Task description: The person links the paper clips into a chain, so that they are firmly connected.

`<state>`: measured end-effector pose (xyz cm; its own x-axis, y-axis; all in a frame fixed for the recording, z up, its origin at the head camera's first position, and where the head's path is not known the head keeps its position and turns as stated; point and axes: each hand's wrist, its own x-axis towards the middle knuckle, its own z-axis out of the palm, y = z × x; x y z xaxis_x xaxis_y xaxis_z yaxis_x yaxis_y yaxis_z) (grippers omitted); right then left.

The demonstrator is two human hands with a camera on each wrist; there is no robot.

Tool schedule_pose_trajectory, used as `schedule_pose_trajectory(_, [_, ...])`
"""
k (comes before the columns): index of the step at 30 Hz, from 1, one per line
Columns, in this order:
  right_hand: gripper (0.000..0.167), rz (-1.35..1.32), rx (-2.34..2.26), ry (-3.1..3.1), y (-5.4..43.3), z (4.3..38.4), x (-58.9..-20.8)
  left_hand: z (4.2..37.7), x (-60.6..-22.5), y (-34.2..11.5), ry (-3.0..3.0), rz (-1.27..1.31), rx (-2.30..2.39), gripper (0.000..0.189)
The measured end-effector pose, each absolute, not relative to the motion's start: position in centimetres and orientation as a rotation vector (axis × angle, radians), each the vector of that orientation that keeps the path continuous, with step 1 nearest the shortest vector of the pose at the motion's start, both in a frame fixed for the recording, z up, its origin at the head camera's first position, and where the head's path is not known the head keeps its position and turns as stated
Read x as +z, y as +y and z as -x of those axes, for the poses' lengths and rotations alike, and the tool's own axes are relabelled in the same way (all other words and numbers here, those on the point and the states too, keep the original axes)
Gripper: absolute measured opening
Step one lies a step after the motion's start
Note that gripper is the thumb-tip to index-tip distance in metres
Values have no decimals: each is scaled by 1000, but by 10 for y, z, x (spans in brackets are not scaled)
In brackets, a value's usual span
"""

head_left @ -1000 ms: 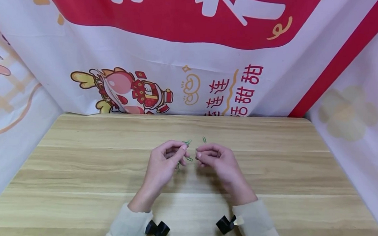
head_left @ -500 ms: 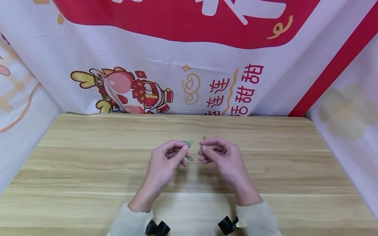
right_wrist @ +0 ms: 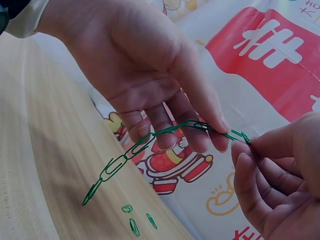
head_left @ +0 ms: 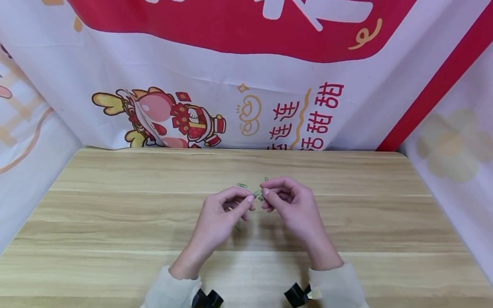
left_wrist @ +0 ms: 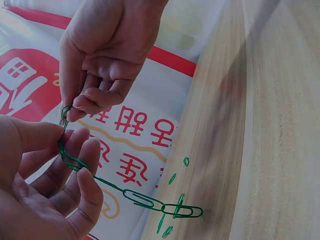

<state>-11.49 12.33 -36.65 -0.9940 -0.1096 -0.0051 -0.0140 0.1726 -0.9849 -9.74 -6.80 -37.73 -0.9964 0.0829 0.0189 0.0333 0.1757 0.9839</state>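
Paperclips (right_wrist: 197,124) look plastic-coated (faintly glossy), the tabletop (head_left: 108,230) smooth wood.

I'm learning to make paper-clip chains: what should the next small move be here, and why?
Probably the right hand should ease its clip onto the near end of the chain: the left hand pinches the chain close by, and the clip meets it between the hands. Whether they are hooked, I cannot tell.

Left hand (head_left: 220,215) has a pale beige sleeve (head_left: 171,294) just behind it, with a boxy black device (head_left: 213,302) on the thumb side, and right hand (head_left: 297,209) has a matching sleeve (head_left: 339,294), boxy black unit (head_left: 296,295) and small cream tab (head_left: 315,293), same side.
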Motion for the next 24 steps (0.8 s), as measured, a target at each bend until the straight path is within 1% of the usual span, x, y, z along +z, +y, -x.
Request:
schedule_pose_trajectory(18, [16,137,-1950,2412,123,114,-367,94,-376,-68,2447,-252,1893,13])
schedule_pose_trajectory(24, [15,47,-2017,2419,123,117,-369,95,-377,-68,2451,-243,1858,12])
